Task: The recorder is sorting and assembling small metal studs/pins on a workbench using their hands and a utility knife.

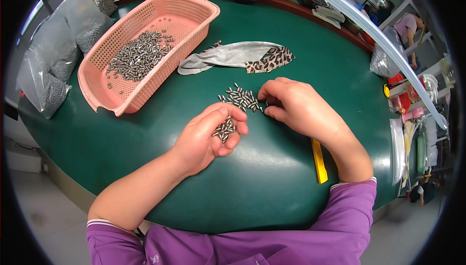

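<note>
My left hand (204, 136) is cupped, palm up, fingers curled round a heap of small metal pins (224, 129). The pins are shiny, short and pointed at one end. Just beyond it, a loose pile of the same kind of pins (243, 99) lies on the green tabletop (233, 192). At the right edge of that pile is my right hand (291, 103), its thumb and forefinger nearly pinched together beside the closest pins. What sits between those fingertips is too small to make out.
A pink plastic basket (167, 73) holding many more pins stands at the far left. Bags of metal parts (53, 92) line the left edge. A grey cloth with leopard-print trim (228, 55) lies beyond the pile. A yellow strip (319, 160) rests under my right forearm. People work at far right.
</note>
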Motion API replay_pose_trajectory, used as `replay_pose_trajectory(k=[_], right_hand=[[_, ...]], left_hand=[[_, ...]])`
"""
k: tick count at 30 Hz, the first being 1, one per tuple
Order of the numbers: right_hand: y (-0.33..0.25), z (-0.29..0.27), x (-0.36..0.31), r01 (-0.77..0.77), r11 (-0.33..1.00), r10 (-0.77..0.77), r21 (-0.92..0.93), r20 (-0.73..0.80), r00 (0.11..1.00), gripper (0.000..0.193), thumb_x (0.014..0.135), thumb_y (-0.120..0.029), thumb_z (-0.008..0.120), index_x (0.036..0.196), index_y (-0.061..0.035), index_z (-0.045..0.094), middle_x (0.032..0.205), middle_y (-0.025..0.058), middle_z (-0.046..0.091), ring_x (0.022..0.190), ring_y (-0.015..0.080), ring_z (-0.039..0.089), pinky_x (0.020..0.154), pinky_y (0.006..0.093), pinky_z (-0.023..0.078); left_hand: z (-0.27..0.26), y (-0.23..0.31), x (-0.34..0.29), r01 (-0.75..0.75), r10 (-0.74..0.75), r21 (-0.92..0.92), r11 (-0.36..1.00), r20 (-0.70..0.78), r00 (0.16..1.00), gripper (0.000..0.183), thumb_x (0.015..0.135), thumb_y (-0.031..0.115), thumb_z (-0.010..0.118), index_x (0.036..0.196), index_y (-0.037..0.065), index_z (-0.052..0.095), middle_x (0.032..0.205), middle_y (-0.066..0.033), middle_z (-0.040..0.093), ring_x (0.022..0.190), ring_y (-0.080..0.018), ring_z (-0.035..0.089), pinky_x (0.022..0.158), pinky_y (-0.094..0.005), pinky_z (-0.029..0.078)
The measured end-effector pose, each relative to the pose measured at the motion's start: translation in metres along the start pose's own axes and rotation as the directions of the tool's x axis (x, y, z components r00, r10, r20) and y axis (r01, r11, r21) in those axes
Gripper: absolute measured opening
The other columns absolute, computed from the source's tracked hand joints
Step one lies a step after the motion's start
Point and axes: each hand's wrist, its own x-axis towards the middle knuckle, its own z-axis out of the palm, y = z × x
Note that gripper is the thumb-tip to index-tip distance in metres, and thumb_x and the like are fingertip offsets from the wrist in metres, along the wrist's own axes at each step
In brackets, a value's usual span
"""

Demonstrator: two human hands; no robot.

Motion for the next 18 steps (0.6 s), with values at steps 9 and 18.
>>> replay_pose_trajectory(k=[9, 18], right_hand=[[0.009, 0.007, -0.001, 0.027, 0.989, -0.025, -0.147, 0.012, 1.000, 0.015, 0.077, -0.004, 0.063, 0.090, -0.0015, 0.058, 0.083, 0.0144, 0.059, 0.079, 0.0324, 0.060, 0.069, 0.0391, 0.049], [-0.027, 0.016, -0.001, 0.162, 0.909, -0.132, 0.384, -0.105, 0.986, 0.004, 0.088, -0.004, 0.059, 0.091, -0.0033, 0.058, 0.088, 0.0037, 0.053, 0.080, 0.0115, 0.056, 0.070, 0.0258, 0.047]], left_hand=[[-0.002, -0.002, 0.002, 0.012, -0.012, -0.004, 1.000, 0.027, 1.000, 0.021, 0.098, 0.023, 0.043, 0.105, 0.005, 0.052, 0.093, -0.0067, 0.054, 0.066, -0.0100, 0.045, 0.052, -0.0207, 0.034], [0.003, -0.006, 0.002, -0.047, 0.047, 0.067, 0.997, -0.001, 0.999, 0.019, 0.092, 0.010, 0.056, 0.108, 0.006, 0.048, 0.088, -0.0026, 0.052, 0.063, -0.0053, 0.043, 0.050, -0.0189, 0.033]])
